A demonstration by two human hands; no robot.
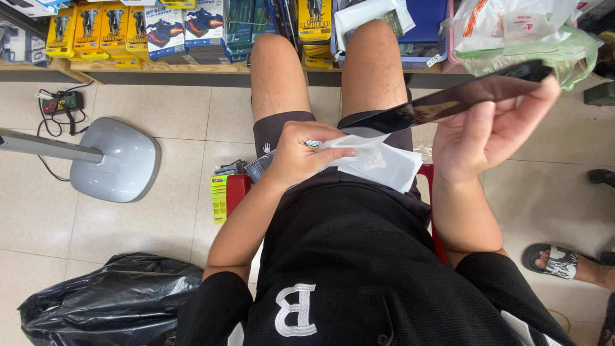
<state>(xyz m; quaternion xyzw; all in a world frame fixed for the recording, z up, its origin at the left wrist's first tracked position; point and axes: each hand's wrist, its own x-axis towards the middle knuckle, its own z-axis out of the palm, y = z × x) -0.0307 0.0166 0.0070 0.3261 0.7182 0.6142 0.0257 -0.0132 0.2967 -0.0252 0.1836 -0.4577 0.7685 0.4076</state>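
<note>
The long dark glass panel [448,102] lies slantwise, its far end rising up and away, gripped near that end by the right hand [493,131]; beside and below it, the left hand [301,154] pinches a small white wipe [378,160] over the lap

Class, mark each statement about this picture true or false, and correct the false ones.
1. The right hand holds a dark flat panel. True.
2. The left hand is empty. False: it grips a small white packet.
3. A black plastic bag lies on the floor. True.
4. The person is standing. False: they sit on a red stool.
5. The fan base is red. False: it is grey.
</note>
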